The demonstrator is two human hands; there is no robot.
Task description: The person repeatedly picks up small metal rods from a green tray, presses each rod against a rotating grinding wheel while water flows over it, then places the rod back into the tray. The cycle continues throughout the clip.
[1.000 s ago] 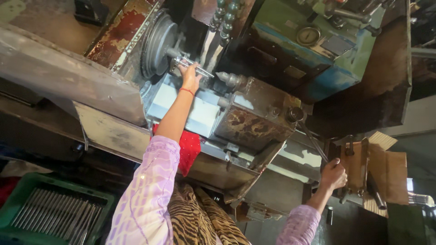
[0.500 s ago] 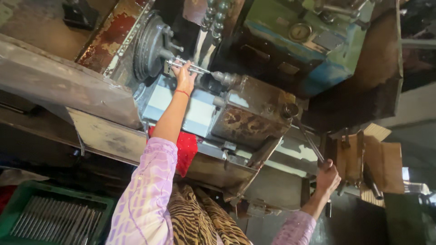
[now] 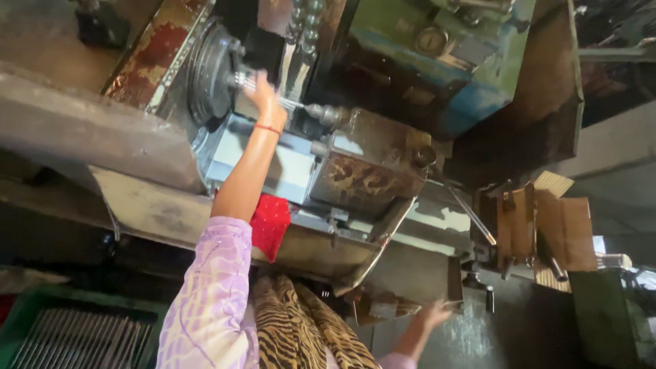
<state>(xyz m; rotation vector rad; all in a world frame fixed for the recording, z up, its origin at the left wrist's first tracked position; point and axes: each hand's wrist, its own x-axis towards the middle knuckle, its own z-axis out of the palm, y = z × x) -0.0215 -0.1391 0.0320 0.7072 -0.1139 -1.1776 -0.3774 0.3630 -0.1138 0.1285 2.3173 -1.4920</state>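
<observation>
My left hand (image 3: 263, 96) reaches up to the dark round chuck (image 3: 208, 75) of a lathe and closes on a thin shiny metal rod (image 3: 295, 104) that sticks out of it. The rod points toward a drill tip (image 3: 326, 114) on the rusty brown tool block (image 3: 369, 171). My right hand (image 3: 432, 316) is low at the machine's front, blurred, fingers apart, holding nothing. It hangs below the long slim lever (image 3: 471, 215).
A green crate (image 3: 27, 307) of several metal rods sits at the lower left. A red cloth (image 3: 270, 222) hangs on the lathe's tray edge (image 3: 157, 212). Cardboard pieces (image 3: 553, 225) stand at the right, and the blue-green machine head (image 3: 437, 55) is above.
My right hand has let go of the lever and dropped lower. My left hand has shifted along the rod closer to the chuck.
</observation>
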